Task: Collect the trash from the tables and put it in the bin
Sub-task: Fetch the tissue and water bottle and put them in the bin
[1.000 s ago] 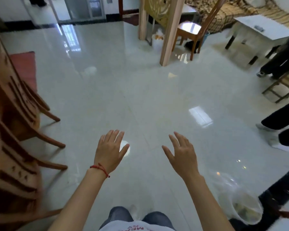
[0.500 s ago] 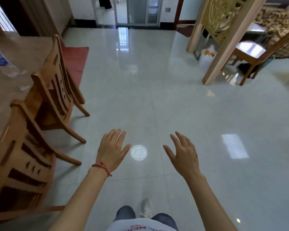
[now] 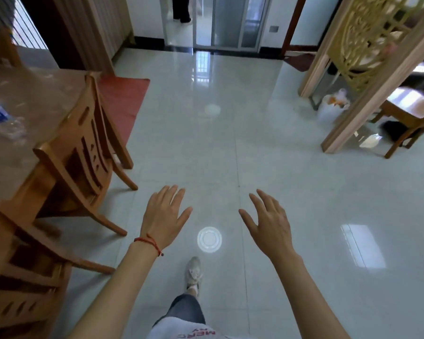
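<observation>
Nearest, one pale sneaker (image 3: pixel 194 275) steps forward on the glossy tiled floor (image 3: pixel 291 182), below and between the two hands. The left hand (image 3: pixel 163 217) is held out palm down, fingers straight and close together, thumb spread, holding nothing; a thin red string bracelet (image 3: pixel 148 241) circles its wrist. The right hand (image 3: pixel 269 222) is likewise out, fingers spread and gently bent, with nothing in it. Between the two hands and just nearer than them, a round white ringed light reflection (image 3: pixel 209 239) shines on the tile.

Left of the left hand, two wooden chairs with slatted backs stand pushed in: the near chair (image 3: pixel 17 272) at the frame edge and the far chair (image 3: pixel 81 152) beyond it, its splayed legs reaching out toward the walking lane. They back onto a table (image 3: pixel 34 91) covered with a shiny clear film. On it, far left of the left hand, lies a crumpled clear plastic bottle (image 3: pixel 0 118) with a blue label.

Ahead of both hands the smooth floor runs wide and open. A red mat (image 3: pixel 123 101) lies flat beyond the far chair. Far to the right of the right hand, a carved wooden screen (image 3: pixel 367 52) rises on a pale post, a white plastic bag (image 3: pixel 332 107) sitting at its foot and another wooden chair (image 3: pixel 411 118) behind it. At the far end a glass door (image 3: pixel 230 20) closes off the room.
</observation>
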The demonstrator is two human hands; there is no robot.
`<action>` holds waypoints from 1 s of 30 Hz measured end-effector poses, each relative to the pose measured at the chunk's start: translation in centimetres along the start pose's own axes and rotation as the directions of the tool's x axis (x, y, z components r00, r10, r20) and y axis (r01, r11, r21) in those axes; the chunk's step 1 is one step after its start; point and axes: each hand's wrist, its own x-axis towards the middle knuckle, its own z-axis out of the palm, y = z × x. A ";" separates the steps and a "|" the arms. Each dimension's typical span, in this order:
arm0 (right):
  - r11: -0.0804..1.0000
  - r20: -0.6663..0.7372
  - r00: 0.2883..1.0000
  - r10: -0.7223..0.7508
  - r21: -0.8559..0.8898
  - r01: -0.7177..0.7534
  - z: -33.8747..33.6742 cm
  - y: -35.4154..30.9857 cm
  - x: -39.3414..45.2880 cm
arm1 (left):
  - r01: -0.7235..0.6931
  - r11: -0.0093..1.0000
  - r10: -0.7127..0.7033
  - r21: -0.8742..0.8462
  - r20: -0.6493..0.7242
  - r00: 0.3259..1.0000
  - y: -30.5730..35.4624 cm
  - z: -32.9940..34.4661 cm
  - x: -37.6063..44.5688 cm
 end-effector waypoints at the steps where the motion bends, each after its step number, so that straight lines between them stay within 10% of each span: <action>1: 1.000 0.003 1.000 -0.001 0.000 0.001 0.4 -0.2 2.0 | 0.001 1.000 -0.002 -0.004 -0.006 1.000 -0.6 -0.1 1.9; 17: 0.998 0.109 0.992 -0.055 0.030 0.051 4.2 -4.6 28.3 | 0.118 0.993 -0.118 0.018 -0.010 0.993 -10.1 -3.3 24.1; 30: 0.921 0.207 0.899 -0.387 0.126 0.368 9.1 -9.9 46.2 | 0.415 0.910 -0.411 -0.018 -0.180 0.894 -15.8 -4.8 32.9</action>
